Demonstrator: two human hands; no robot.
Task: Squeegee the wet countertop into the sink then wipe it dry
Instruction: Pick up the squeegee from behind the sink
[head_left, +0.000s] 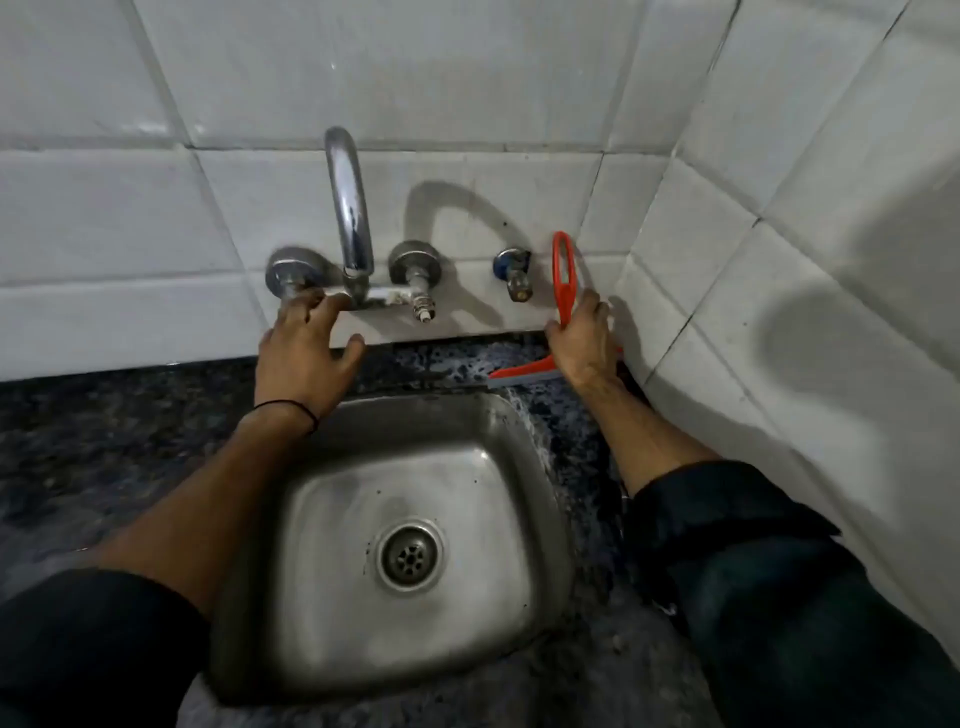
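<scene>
The right hand (581, 347) is closed around the handle of the orange squeegee (562, 283). The handle loop rises above the fingers; the blade lies below and to the left of the hand, on the wet dark countertop (457, 361) behind the sink (410, 545). The tiled corner wall (727, 291) stands just right of this hand. The left hand (306, 358) is spread, fingers reaching onto the left tap fitting (291, 275); whether it grips the fitting cannot be determined. The faucet spout (349, 208) rises just right of those fingertips.
</scene>
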